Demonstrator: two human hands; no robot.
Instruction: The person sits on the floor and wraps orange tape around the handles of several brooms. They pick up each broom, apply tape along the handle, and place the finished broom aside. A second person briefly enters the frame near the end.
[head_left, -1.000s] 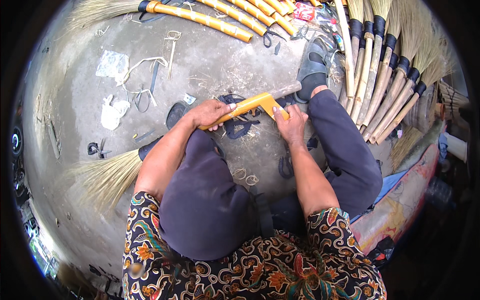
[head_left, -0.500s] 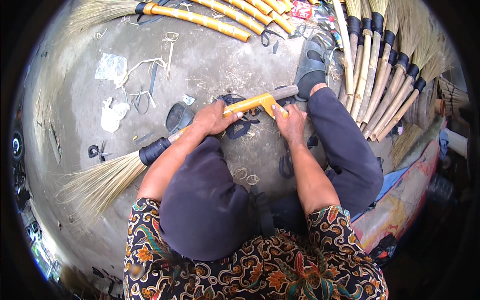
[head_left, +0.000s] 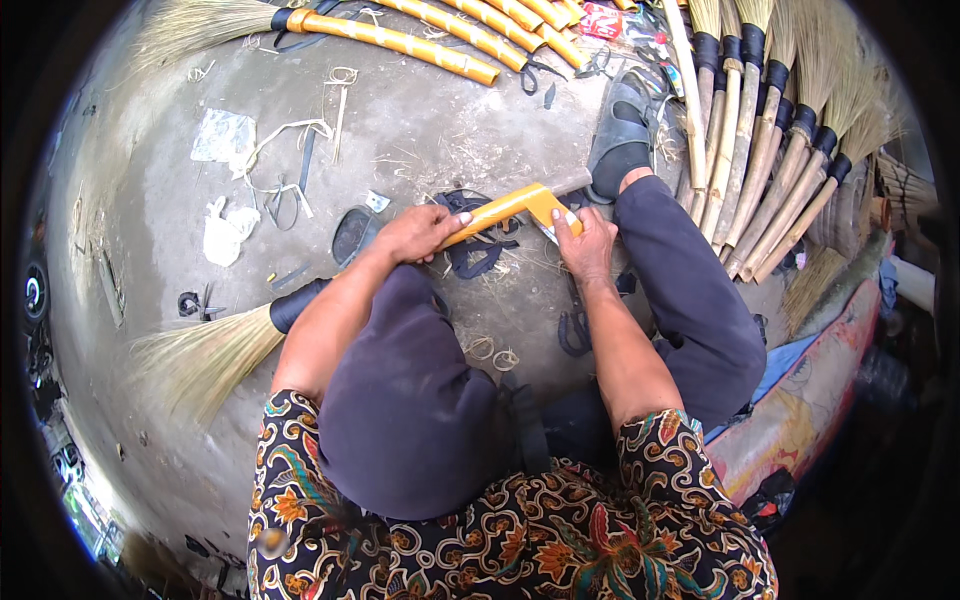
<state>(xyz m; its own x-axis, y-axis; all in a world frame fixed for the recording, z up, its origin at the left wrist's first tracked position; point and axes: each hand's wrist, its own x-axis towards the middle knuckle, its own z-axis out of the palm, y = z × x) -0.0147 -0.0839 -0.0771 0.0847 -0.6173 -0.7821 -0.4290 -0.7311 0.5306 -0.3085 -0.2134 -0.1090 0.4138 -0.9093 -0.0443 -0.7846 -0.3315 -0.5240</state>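
The left hand (head_left: pixel 425 232) grips the broom handle (head_left: pixel 500 207), the right hand (head_left: pixel 585 243) pinches yellow tape (head_left: pixel 545 203) onto its far part; the end beyond the tape looks bare, so wrapping seems unfinished.

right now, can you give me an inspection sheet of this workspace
surface: grey concrete floor, dusty, strewn with straw bits.
job's things: broom handle, partly wrapped in yellow tape; its bristle head lies at the left.
clutter: paper scraps, black strap offcuts, small string loops.
grippers: left hand grips the handle; right hand presses the yellow tape at its end.
cables: nothing seen.
surroundings: yellow-wrapped brooms at top, unwrapped brooms at right, sandalled foot.
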